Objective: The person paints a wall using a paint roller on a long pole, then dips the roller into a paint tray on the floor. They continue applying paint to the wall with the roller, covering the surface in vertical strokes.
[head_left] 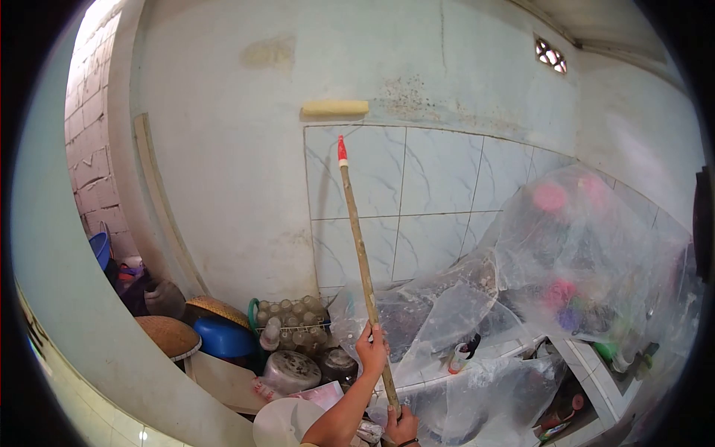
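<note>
A paint roller (335, 108) with a pale yellow sleeve lies against the wall just above the tile edge. Its red handle (342, 147) is joined to the top of a long wooden pole (359, 242). My left hand (372, 350) is wrapped round the lower part of this pole. Below it, my right hand (402, 426), with a dark band at the wrist, grips the pole's bottom end. The pole stands nearly upright, leaning slightly left at the top.
Clear plastic sheeting (454, 313) drapes over the tiled counter and items at right. A cup (460, 359) stands on the sheet. At lower left are a crate of glass bottles (292, 316), a blue basin (222, 337), woven baskets (167, 335) and a metal pot (292, 371).
</note>
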Tool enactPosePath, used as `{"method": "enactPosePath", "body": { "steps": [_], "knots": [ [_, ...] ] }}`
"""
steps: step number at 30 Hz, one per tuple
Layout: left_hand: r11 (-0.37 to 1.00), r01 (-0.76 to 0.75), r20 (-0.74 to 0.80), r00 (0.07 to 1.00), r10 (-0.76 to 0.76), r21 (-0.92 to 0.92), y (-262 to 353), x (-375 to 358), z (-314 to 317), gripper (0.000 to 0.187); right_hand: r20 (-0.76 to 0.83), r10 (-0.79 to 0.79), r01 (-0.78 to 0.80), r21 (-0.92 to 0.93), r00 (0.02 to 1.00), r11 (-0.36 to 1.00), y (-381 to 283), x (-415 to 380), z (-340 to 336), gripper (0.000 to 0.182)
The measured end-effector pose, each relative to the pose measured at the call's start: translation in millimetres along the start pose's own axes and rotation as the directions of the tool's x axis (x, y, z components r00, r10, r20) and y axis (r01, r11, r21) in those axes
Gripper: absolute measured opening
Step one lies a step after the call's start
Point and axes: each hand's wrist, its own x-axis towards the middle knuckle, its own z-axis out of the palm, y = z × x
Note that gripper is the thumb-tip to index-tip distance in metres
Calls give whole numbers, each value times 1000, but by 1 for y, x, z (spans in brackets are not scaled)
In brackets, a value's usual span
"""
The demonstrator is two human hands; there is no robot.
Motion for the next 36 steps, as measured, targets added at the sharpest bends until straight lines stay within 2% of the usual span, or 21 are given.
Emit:
{"method": "enactPosePath", "body": {
  "steps": [5, 11, 14, 17, 19, 22, 25, 28, 31, 36],
  "knots": [
    [1000, -4, 1, 1000, 4, -2, -2, 2, -3, 24, 74, 132, -122, -123, 989, 985, 27, 1, 10, 51],
    [999, -29, -6, 1000, 29, 23, -8, 12, -10, 24, 10, 20, -20, -23, 1000, 1000, 21, 4, 16, 47],
    [1000, -14, -27, 1000, 14, 23, -4, 12, -11, 22, 119, 11, -1, -83, 993, 997, 8, 12, 9, 40],
    [999, -7, -51, 999, 9, 39, -1, 13, -14, 21, 116, -75, 67, 72, 990, 995, -46, 42, -2, 33],
    [999, 8, -44, 999, -7, 37, 1, 14, -16, 21, 73, -161, 147, 170, 984, 975, -42, 76, 16, 35],
    [999, 28, -25, 999, -27, 31, 14, 12, -17, 20, 166, -95, 65, 178, 981, 982, -46, 119, 38, 33],
    [997, -1, -30, 1000, 4, 78, 28, 12, -15, 22, 281, 162, -226, 212, 946, 951, -54, 136, 55, 34],
    [995, -12, -29, 999, 15, 102, 40, 10, -15, 24, 278, 16, -73, 197, 960, 978, -62, 136, 51, 38],
    [993, -11, -19, 1000, 13, 116, 49, 4, -13, 27, 154, -42, 25, 109, 987, 994, -71, 131, 51, 38],
    [999, 27, 49, 998, -29, 46, 41, 20, -13, 27, 123, -43, 37, 52, 991, 998, -83, 136, 44, 41]
  ]
}}
